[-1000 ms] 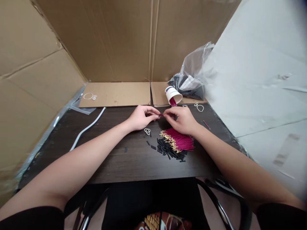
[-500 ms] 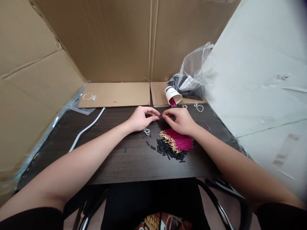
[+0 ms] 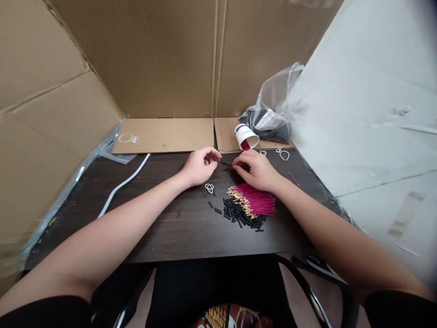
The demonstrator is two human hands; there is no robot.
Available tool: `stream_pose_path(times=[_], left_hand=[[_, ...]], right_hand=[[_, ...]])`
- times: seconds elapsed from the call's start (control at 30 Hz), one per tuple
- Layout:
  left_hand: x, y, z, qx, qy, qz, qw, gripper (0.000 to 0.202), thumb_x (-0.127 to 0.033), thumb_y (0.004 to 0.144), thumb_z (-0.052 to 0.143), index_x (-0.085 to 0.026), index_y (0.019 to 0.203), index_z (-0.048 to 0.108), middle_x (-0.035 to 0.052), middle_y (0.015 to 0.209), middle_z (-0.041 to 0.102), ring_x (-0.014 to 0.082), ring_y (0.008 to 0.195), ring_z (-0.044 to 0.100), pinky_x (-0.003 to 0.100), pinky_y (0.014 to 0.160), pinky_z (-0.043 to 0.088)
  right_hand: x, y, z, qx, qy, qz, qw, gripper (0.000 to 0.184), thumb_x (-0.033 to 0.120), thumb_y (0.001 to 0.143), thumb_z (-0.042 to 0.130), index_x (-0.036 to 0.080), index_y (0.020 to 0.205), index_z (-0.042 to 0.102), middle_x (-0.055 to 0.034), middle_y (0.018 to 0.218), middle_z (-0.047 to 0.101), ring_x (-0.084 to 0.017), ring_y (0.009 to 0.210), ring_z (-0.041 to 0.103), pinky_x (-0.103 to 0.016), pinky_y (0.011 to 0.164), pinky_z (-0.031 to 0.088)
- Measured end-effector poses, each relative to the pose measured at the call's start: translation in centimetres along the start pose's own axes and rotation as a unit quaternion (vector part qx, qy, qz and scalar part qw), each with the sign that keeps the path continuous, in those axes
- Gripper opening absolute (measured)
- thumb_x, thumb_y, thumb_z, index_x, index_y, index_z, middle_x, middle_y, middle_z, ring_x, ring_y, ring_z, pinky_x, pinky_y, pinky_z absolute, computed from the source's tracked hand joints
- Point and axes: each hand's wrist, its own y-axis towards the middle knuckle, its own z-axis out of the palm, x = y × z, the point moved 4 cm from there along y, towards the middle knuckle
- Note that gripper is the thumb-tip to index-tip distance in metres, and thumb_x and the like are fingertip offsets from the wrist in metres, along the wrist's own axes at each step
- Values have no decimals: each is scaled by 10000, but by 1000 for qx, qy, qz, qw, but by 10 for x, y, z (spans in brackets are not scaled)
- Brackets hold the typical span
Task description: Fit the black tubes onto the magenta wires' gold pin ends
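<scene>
My right hand [image 3: 254, 168] pinches a couple of thin magenta wires, whose black-sleeved ends [image 3: 226, 163] point left. Just left of those ends, my left hand [image 3: 201, 166] has its thumb and forefinger apart, with nothing visible between them. Below my right hand lies a pile of magenta wires [image 3: 261, 200] with gold-coloured tips. Short black tubes [image 3: 241, 214] are heaped against the pile, and a few lie loose to its left. Past my right wrist rests a single magenta wire [image 3: 293, 178].
A white paper cup [image 3: 246, 135] lies tipped with magenta wires at its mouth. Behind it sits a clear plastic bag [image 3: 273, 118] of black pieces. Pale rubber bands [image 3: 209, 188] and a white cord [image 3: 124, 182] lie on the dark table [image 3: 153, 241]. Cardboard panels [image 3: 170, 59] stand behind.
My left hand has let go of the wires and drawn slightly left, its fingers parting. The black-sleeved ends now show in the gap, still held by my right hand.
</scene>
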Motion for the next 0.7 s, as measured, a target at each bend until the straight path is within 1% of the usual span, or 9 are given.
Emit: stream_pose_path(times=[0.07, 0.1, 0.17, 0.27, 0.37, 0.47, 0.6, 0.7], left_hand=[[-1, -1, -1, 6, 55, 4, 998, 147, -103, 847, 703, -162, 959, 777, 52, 867, 751, 160, 726, 591, 329, 709, 482], [-2, -1, -1, 13, 75, 12, 997, 125, -115, 838, 712, -170, 930, 778, 45, 846, 738, 166, 728, 581, 335, 713, 476], [-7, -3, -1, 36, 94, 38, 994, 109, -130, 814, 731, -182, 897, 779, 46, 871, 745, 181, 774, 596, 350, 752, 487], [-14, -6, 1, 99, 87, 79, 988, 111, -153, 789, 759, -197, 887, 786, 48, 920, 762, 199, 836, 625, 365, 808, 509], [-18, -8, 3, 158, 82, 105, 978, 63, -213, 804, 792, -210, 866, 796, 47, 899, 744, 210, 852, 631, 381, 830, 515], [-19, -9, 2, 173, 83, 113, 975, 53, -254, 816, 800, -213, 850, 799, 52, 882, 733, 213, 849, 621, 389, 831, 511], [-19, -7, -1, 184, 76, 105, 974, 78, -232, 806, 781, -206, 875, 806, 57, 903, 737, 209, 848, 623, 384, 826, 514], [-20, -6, -3, 201, 71, 99, 972, 103, -262, 828, 811, -212, 917, 826, 61, 931, 747, 216, 873, 635, 390, 851, 524]], right_hand=[[-3, -1, 4, 25, -13, -10, 1000, 121, 193, 1028, 661, 217, 980, 770, -88, 972, 745, -271, 968, 658, -449, 943, 512], [-4, -1, 6, 32, -18, -14, 999, 120, 193, 1029, 663, 217, 976, 768, -89, 976, 742, -274, 971, 651, -455, 951, 507], [-7, -1, 8, 32, -26, -22, 999, 119, 200, 1037, 663, 213, 974, 763, -89, 972, 736, -276, 959, 642, -457, 946, 501], [-11, 0, 11, 18, -36, -18, 999, 102, 218, 1042, 676, 211, 979, 756, -90, 965, 722, -272, 936, 636, -443, 906, 495], [-14, 1, 11, 1, -43, 4, 999, 52, 223, 1021, 711, 219, 977, 738, -94, 984, 712, -280, 956, 632, -436, 895, 490], [-17, 2, 11, -18, -46, 20, 999, 30, 246, 1014, 733, 221, 1002, 720, -97, 1004, 697, -284, 978, 630, -430, 895, 490], [-17, 2, 8, -29, -44, 30, 998, 76, 264, 1010, 747, 209, 1001, 695, -92, 995, 686, -271, 961, 633, -413, 881, 488], [-11, 3, -2, -11, -23, 29, 999, 91, 235, 1002, 738, 208, 947, 670, -75, 953, 686, -242, 911, 629, -387, 845, 478]])
